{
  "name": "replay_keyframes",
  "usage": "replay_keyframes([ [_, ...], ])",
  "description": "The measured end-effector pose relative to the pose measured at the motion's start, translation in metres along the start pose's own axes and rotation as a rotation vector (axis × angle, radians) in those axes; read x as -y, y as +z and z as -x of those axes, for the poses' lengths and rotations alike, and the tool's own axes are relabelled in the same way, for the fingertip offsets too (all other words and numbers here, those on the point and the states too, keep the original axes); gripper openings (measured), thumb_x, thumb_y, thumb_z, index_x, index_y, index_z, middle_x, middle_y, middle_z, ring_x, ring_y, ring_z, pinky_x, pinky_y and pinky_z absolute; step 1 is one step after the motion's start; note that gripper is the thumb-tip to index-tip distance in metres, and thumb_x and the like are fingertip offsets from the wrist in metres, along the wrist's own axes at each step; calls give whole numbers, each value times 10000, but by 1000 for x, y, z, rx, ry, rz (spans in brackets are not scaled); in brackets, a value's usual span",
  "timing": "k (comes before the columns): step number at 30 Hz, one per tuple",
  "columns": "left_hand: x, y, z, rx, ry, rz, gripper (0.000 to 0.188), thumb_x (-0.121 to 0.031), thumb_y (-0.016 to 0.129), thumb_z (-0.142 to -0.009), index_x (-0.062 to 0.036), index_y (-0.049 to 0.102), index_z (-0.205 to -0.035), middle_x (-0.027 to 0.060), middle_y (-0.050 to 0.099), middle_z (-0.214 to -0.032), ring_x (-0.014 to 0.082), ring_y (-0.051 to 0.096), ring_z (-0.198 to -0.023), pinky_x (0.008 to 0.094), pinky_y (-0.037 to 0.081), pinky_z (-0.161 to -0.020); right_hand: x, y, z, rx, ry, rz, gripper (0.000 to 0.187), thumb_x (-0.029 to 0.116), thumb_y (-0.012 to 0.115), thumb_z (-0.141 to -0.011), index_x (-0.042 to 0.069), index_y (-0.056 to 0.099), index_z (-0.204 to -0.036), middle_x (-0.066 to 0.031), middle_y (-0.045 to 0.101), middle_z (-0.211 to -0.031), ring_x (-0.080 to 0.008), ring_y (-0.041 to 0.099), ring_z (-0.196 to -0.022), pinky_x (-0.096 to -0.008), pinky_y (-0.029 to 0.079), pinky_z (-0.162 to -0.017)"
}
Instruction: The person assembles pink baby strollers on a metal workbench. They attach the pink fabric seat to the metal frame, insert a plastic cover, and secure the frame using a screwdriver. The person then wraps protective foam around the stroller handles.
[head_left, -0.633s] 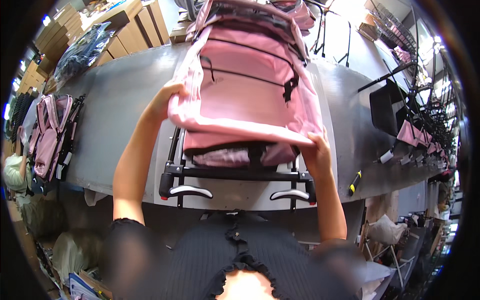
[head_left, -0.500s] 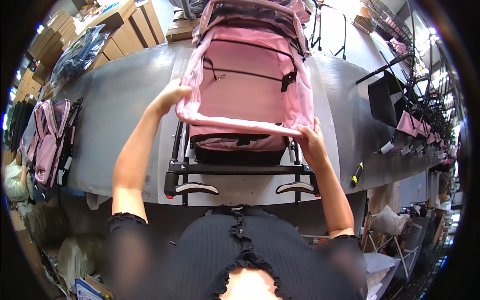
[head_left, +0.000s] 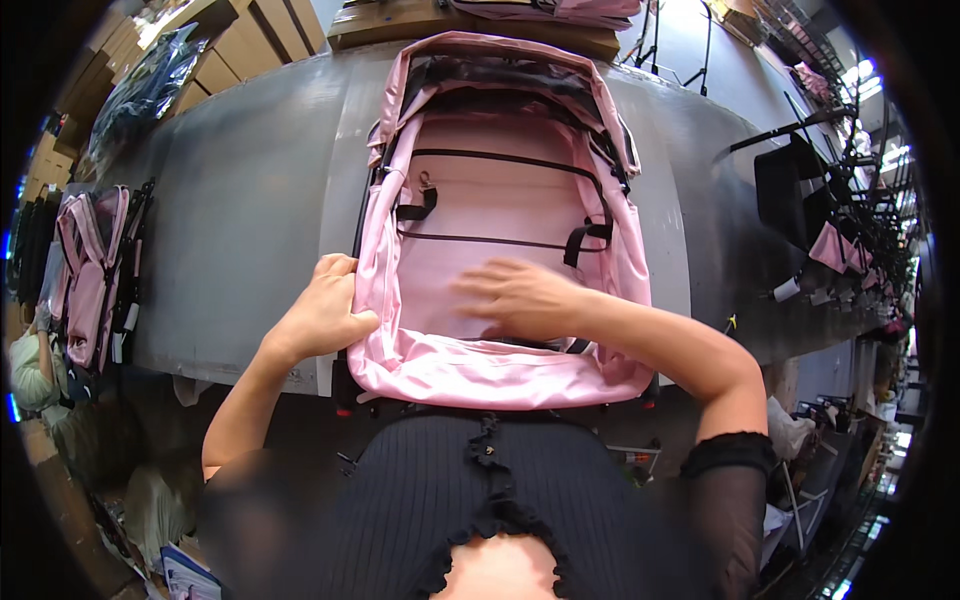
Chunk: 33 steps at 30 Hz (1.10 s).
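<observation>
A pink stroller seat (head_left: 500, 385) with a folding canopy (head_left: 500, 60) lies on the metal table in front of me, its padded near edge close to my body. My left hand (head_left: 325, 310) is closed round the seat's left side, with the thumb on top of the pink fabric. Over the inside of the seat, my right hand (head_left: 520, 300) reaches in with fingers stretched out and a little blurred, near the lower backrest (head_left: 435, 270). Black straps (head_left: 580, 240) and two dark bands cross the backrest. Most of the black frame is hidden beneath the fabric.
The grey metal table (head_left: 240, 230) spreads to both sides. Another pink stroller (head_left: 90, 275) stands at its left end, near a co-worker's sleeve (head_left: 35, 365). Cardboard boxes (head_left: 240, 50) are at the far left. Black stroller frames (head_left: 800, 190) stand on the right.
The seat has come toward me, and its near edge now covers the frame's crossbar and white-trimmed ends. My right hand has left the near right corner and moved inside the seat.
</observation>
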<state>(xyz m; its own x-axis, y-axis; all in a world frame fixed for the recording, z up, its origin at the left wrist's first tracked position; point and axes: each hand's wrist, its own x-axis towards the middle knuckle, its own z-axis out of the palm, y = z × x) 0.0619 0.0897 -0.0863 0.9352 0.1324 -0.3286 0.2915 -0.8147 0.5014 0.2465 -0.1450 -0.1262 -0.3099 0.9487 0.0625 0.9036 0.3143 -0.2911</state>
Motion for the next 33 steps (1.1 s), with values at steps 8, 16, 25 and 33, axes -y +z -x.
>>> replay_keyframes([
  [8, 7, -14, 7, 10, -102, 96, 663, -295, 625, -695, 27, 457, -1251, 247, 357, -1333, 383, 268, -1282, 413, 243, -1077, -16, 26, 21, 223, -20, 267, 627, 293, 483, -870, 290, 220, -1440, -46, 262, -1477, -253, 248, -1363, -472, 168, -1117],
  [16, -31, -23, -106, -157, 150, -387, 634, -455, 542, -848, -48, 420, -1319, 197, 526, -1214, 313, 342, -1280, 496, 102, -1097, -3, -27, 35, 280, 748, 418, 706, 376, 656, -786, 64, 369, -1351, -172, 565, -1060, -235, 616, -754, -362, 452, -719],
  [25, -18, 44, -134, 19, 412, -152, 527, -490, 454, -903, -90, 512, -1242, 123, 607, -1105, 248, 503, -1148, 544, 167, -1068, -138, -57, 18, -744, 647, 284, 345, 197, 644, -793, 72, 545, -1099, -165, 607, -963, -355, 608, -760, -413, 487, -644],
  [33, -25, 25, -139, -282, 433, -101, 362, -432, 510, -889, -106, 646, -965, 93, 654, -776, 258, 633, -802, 481, 308, -1019, -307, -65, 53, -507, 1502, 142, 379, 329, 580, -774, 44, 643, -1017, -207, 636, -1030, -360, 595, -1014, -422, 450, -897],
])
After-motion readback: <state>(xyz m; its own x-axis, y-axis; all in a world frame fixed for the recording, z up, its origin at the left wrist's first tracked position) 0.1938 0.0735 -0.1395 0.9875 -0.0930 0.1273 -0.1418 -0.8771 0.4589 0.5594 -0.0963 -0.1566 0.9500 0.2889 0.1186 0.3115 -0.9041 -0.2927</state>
